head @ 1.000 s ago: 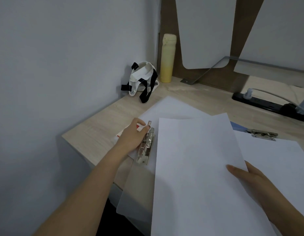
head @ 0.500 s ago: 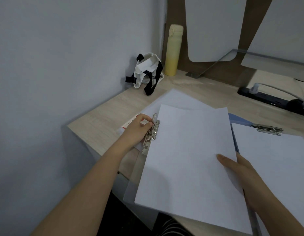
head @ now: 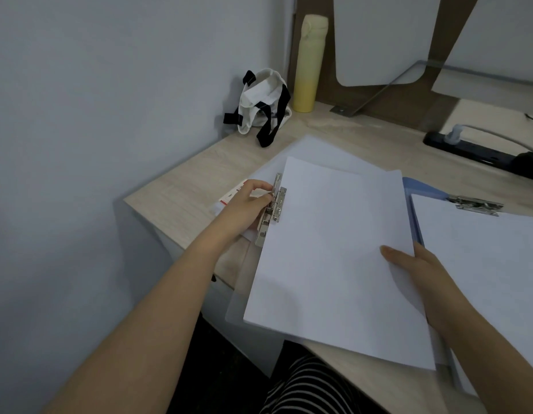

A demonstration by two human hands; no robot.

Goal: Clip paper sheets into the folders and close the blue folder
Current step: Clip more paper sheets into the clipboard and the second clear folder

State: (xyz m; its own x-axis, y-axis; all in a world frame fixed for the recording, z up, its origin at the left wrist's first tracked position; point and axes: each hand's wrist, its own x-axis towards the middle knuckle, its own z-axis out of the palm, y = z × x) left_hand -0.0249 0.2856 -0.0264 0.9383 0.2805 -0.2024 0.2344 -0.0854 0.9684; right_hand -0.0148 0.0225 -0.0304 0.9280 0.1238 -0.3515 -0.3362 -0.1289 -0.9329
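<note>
A white paper sheet lies on a clear folder that overhangs the desk's front edge. Its left edge meets the folder's metal clip, whose lever is raised. My left hand pinches that clip's lever. My right hand holds the sheet by its right edge, thumb on top. To the right lies the open blue folder with another white sheet under its own metal clip. More white sheets lie beneath, farther back.
A white bag with black straps and a yellow bottle stand in the back corner by the wall. A black power strip lies at the back right. A red-and-white packet peeks out under my left hand.
My right hand has slid the sheet left and down flat onto the clear folder, so its edge now reaches the clip. My left hand stays on the clip lever.
</note>
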